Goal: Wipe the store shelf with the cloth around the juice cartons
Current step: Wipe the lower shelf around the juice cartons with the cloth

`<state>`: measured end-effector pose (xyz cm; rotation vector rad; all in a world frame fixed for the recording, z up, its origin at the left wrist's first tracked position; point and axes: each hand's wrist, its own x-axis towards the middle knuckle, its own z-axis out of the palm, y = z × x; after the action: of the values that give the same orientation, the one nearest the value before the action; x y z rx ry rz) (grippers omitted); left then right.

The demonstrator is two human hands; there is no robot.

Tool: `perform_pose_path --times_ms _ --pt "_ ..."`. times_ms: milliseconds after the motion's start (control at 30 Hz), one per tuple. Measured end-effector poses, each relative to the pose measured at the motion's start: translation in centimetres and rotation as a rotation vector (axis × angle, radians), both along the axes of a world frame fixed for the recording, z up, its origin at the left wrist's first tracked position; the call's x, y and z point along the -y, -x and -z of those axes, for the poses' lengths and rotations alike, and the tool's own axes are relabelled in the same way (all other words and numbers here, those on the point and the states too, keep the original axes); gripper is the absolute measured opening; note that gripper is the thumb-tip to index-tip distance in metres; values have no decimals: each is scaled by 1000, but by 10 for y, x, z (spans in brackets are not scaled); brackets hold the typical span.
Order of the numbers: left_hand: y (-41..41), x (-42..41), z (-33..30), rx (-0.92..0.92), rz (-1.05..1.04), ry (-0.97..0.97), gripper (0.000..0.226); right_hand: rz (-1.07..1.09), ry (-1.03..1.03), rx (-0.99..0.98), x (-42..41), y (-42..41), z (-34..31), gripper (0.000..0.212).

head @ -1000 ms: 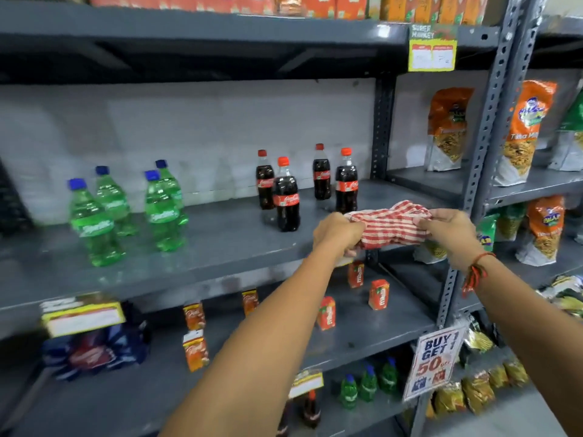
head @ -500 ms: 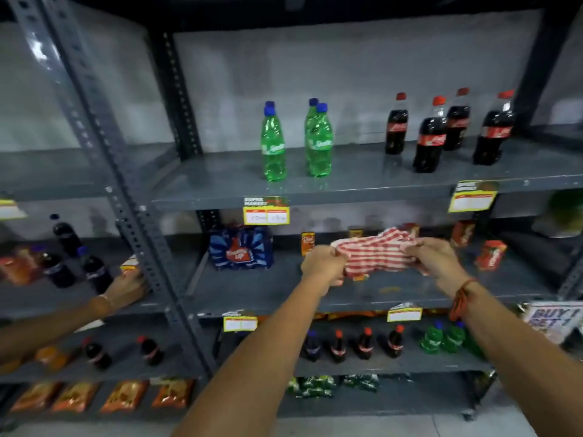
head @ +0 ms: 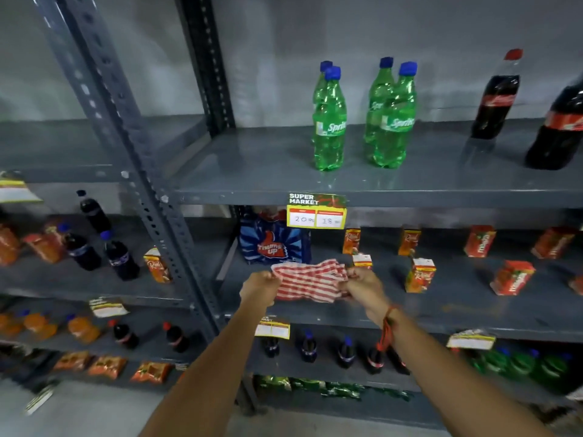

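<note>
A red-and-white checked cloth (head: 310, 281) is stretched between my left hand (head: 260, 287) and my right hand (head: 362, 283), both gripping its ends. It hangs just above the front of the grey middle shelf (head: 457, 313). Several small orange and red juice cartons (head: 419, 275) stand spread over that shelf, to the right of and behind the cloth. One carton (head: 362, 260) stands right behind my right hand. Whether the cloth touches the shelf I cannot tell.
A blue Thums Up pack (head: 273, 241) stands behind the cloth at the shelf's left. Green Sprite bottles (head: 329, 121) and cola bottles (head: 495, 99) stand on the shelf above. A grey upright post (head: 151, 197) rises at left. A yellow price tag (head: 316, 212) hangs overhead.
The view has swung left and moved closer to the middle shelf. Both hands kept hold of the cloth and lowered it from the upper shelf to the carton shelf.
</note>
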<state>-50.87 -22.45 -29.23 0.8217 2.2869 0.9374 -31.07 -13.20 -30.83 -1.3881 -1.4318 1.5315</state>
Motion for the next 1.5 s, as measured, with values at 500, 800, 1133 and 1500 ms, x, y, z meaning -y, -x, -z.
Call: perform_pose_path --times_ms 500,800,1133,1500 --pt "86 -22 99 -199 28 212 22 -60 76 171 -19 87 99 24" --pt "96 -11 107 -417 63 -35 34 -176 -673 582 -12 86 91 45" --pt "121 -23 142 -834 399 165 71 -976 -1388 774 -24 133 88 53" --pt "117 -13 169 -770 454 38 57 -709 -957 490 -23 152 115 49"
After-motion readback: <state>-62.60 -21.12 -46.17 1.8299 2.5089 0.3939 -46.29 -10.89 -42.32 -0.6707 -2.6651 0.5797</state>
